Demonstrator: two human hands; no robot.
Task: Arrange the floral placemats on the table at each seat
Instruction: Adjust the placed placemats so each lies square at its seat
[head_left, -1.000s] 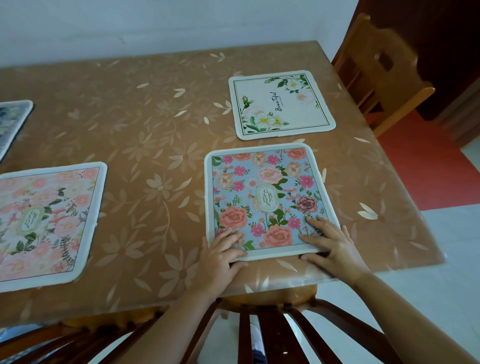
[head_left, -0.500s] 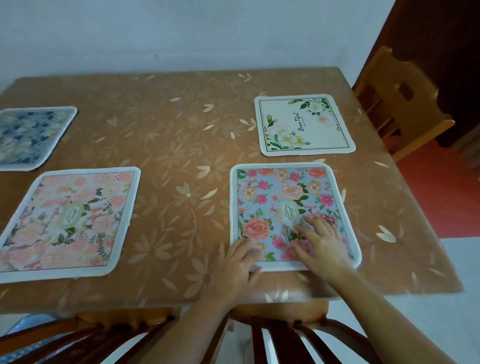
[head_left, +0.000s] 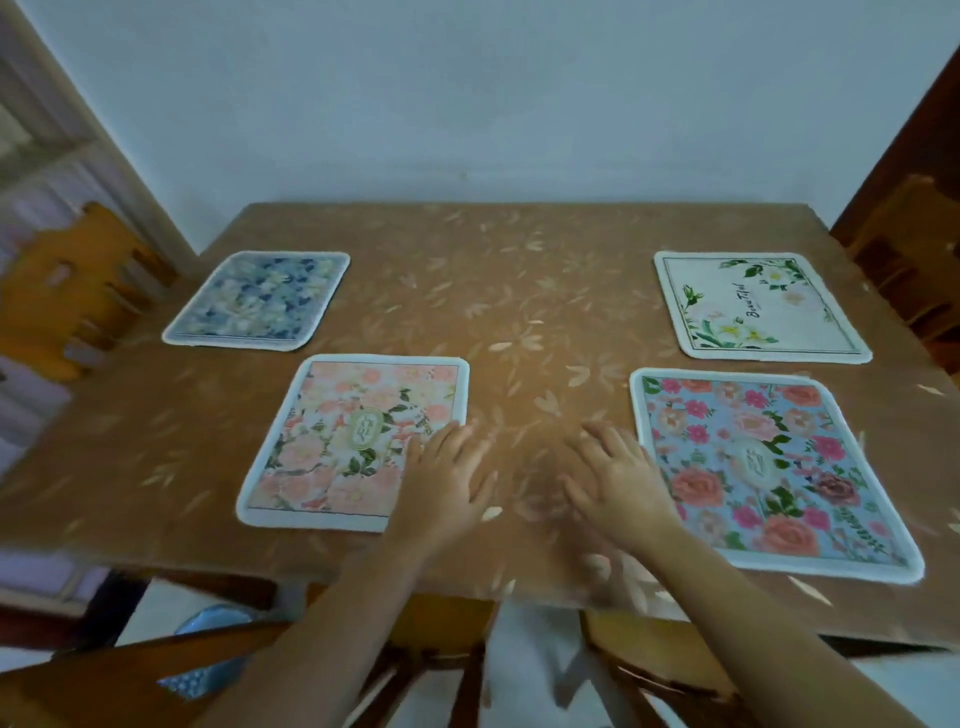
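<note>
Holding nothing, my left hand (head_left: 447, 488) and right hand (head_left: 618, 483) lie with fingers spread by the near edge of the table (head_left: 519, 312). The pink placemat (head_left: 358, 441) has its right edge under my left hand. The blue placemat (head_left: 769, 467) lies just right of my right hand.

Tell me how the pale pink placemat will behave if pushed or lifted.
The pale pink placemat lies thin and flat, so it is probably light and may droop when lifted by a corner. The table cover looks glossy, so a flat push would likely slide it easily. It should not roll or tip.
</note>
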